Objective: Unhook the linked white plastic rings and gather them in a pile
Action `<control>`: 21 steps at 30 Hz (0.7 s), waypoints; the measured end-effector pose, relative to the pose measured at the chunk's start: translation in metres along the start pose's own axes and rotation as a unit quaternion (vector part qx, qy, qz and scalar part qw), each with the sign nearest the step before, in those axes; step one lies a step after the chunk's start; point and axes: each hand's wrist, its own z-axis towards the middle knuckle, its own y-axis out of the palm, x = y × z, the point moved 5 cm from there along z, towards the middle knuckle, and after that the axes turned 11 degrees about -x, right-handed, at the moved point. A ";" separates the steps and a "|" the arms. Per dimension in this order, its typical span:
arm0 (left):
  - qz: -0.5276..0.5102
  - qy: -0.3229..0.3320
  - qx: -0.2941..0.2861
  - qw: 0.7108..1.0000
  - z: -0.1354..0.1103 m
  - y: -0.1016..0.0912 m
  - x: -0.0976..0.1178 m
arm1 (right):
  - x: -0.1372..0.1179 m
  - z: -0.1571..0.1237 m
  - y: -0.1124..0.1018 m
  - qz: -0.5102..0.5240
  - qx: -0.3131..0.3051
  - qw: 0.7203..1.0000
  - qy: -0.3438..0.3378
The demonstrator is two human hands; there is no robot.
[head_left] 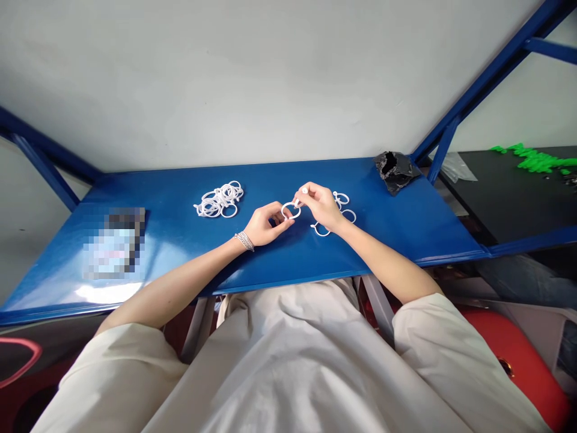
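Between my two hands, over the middle of the blue table [270, 255], is a white ring [283, 210] with a small knob-like end. My left hand [265, 224] pinches the ring's left side between thumb and fingers. On the other side, my right hand [321, 204] is closed on the ring's upper right part, where a small white piece [305, 190] shows at the fingertips. To the left lies a tangled pile of white rings [222, 198]. Several loose white rings [348, 215] rest beside and partly behind my right hand and wrist.
A crumpled black plastic bag [395, 173] sits at the table's back right corner. On the left lies a blurred-out flat object [116, 243]. Blue frame bars [478, 75] rise at both sides. Bright green pieces [536, 159] lie on a black surface at right, near a red stool [509, 361].
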 end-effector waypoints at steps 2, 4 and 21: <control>-0.014 -0.012 0.041 0.999 -0.001 -0.005 -0.004 | 0.006 0.003 -0.007 -0.040 0.021 0.999 0.018; -0.027 -0.016 0.086 0.996 -0.002 -0.010 -0.007 | 0.011 0.004 -0.014 -0.088 0.037 0.995 0.033; 0.130 0.091 0.123 0.980 -0.010 -0.015 0.023 | -0.019 -0.017 0.028 -0.310 -0.149 0.923 -0.171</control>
